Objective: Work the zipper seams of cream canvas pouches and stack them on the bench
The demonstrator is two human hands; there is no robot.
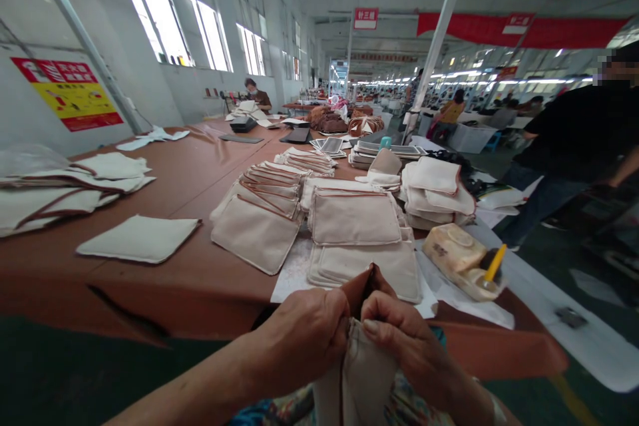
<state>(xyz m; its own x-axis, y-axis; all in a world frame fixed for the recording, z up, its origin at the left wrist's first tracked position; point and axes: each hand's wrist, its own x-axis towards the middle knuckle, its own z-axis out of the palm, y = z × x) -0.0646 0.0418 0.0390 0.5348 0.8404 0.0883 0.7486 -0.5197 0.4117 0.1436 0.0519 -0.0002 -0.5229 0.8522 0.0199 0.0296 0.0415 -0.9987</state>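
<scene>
A cream fabric piece [367, 373] with a brown inner side hangs between my hands at the table's front edge. My left hand [307, 326] is closed on its left side, and my right hand [402, 333] pinches its right side. The brown part rises to a point above my fingers. Just beyond lies a stack of cream fabric pieces [357, 218] with stitched edges. Left of that stack, more pieces [254, 236] lie fanned out with brown edging.
One cream piece [140, 238] lies apart on the brown-covered table [190, 176], near a pile [64, 193] at far left. At right stand a plastic tub [456, 253] with a yellow-handled tool [495, 263] and another stack [436, 190]. A person [589, 126] stands beyond.
</scene>
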